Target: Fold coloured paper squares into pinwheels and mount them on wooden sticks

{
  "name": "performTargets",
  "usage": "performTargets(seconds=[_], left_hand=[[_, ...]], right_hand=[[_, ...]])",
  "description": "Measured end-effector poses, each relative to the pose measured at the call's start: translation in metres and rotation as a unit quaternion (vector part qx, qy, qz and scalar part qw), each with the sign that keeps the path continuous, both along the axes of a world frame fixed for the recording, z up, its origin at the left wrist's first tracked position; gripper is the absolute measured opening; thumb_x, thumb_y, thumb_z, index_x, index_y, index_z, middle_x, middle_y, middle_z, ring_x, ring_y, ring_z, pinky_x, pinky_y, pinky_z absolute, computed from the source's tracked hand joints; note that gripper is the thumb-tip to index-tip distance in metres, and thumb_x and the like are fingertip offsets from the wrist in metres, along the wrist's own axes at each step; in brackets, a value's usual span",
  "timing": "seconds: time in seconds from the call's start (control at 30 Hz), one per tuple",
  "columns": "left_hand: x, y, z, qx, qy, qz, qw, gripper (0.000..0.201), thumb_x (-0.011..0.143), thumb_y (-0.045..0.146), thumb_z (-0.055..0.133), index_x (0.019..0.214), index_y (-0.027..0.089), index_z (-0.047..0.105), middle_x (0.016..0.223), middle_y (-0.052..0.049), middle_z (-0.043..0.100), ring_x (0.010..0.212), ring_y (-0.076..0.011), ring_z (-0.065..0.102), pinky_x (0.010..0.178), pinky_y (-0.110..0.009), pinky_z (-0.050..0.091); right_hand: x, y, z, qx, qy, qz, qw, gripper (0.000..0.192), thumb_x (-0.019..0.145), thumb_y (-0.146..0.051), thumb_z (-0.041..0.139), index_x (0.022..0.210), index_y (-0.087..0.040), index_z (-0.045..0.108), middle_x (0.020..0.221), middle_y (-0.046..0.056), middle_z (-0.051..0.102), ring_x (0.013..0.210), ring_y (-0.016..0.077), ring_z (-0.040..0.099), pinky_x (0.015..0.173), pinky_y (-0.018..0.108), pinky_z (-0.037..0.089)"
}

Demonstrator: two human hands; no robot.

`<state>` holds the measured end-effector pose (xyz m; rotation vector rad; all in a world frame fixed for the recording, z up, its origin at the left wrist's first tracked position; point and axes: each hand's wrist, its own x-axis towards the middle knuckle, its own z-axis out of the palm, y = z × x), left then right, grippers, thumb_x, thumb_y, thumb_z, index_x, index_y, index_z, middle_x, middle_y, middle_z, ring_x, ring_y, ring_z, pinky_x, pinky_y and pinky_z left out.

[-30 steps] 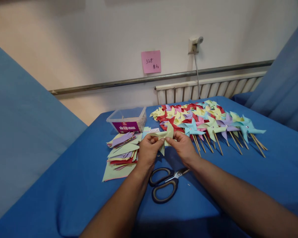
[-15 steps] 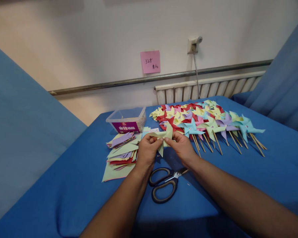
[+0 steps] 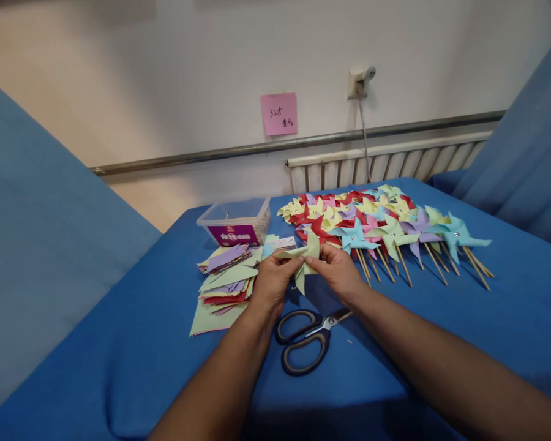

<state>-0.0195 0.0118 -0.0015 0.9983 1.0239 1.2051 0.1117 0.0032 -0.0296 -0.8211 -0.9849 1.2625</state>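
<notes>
Between both hands is a pale green paper pinwheel, held above the table with its blades folded in. My left hand pinches its left side, thumb close to the middle. From the right, my right hand grips it too, its thumb almost meeting the other at the centre. My fingers behind the paper are hidden, and no stick shows on this pinwheel. Beneath the hands lies a pair of scissors with dark handles, its blade tips partly covered by my right forearm.
Stacked coloured paper pieces lie at the left, behind them a clear plastic box with a purple label. Many pinwheels on sticks cover the right rear of the blue tablecloth. A radiator and rail stand behind.
Both hands stay nearly in place on the pinwheel. Its blades have tilted slightly, the lower one shifting a little down and to the right.
</notes>
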Motion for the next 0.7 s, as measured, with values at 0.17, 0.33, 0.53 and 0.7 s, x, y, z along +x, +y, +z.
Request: performTargets(seconds=[0.17,0.33,0.53,0.7], left_hand=[[-0.001,0.002,-0.002,0.001,0.019,0.011,1.0,0.033,0.05,0.027,0.088,0.077,0.013,0.074,0.072,-0.005,0.073,0.061,-0.0155,0.063,0.062,-0.027,0.047],[0.001,0.001,-0.002,0.015,0.014,0.009,1.0,0.033,0.053,0.028,0.087,0.079,0.013,0.073,0.074,-0.005,0.073,0.063,-0.015,0.063,0.063,-0.027,0.048],[0.001,-0.001,0.001,0.109,0.046,0.143,0.983,0.032,0.061,0.025,0.084,0.088,0.017,0.07,0.077,-0.003,0.071,0.072,-0.0148,0.065,0.069,-0.026,0.05],[0.004,-0.011,0.003,0.169,0.121,0.123,0.97,0.02,0.072,0.031,0.077,0.087,0.017,0.075,0.083,-0.006,0.075,0.075,-0.0175,0.066,0.071,-0.027,0.05]], right_hand=[[-0.002,-0.001,-0.001,-0.006,-0.007,-0.004,1.0,0.035,0.065,-0.043,0.082,0.087,-0.019,0.071,0.085,0.003,0.076,0.077,0.0208,0.068,0.077,0.035,0.053],[-0.001,0.002,-0.004,0.02,-0.034,-0.039,0.998,0.029,0.068,-0.043,0.078,0.084,-0.02,0.069,0.083,0.003,0.074,0.076,0.0204,0.066,0.075,0.035,0.053],[0.006,0.005,-0.004,0.074,-0.171,-0.198,0.962,0.02,0.079,-0.04,0.068,0.082,-0.02,0.066,0.079,0.002,0.069,0.073,0.0189,0.061,0.071,0.031,0.05],[0.008,-0.001,0.002,0.135,-0.259,-0.265,0.919,0.012,0.084,-0.033,0.063,0.086,-0.022,0.065,0.08,0.002,0.068,0.073,0.0182,0.06,0.069,0.03,0.047]])
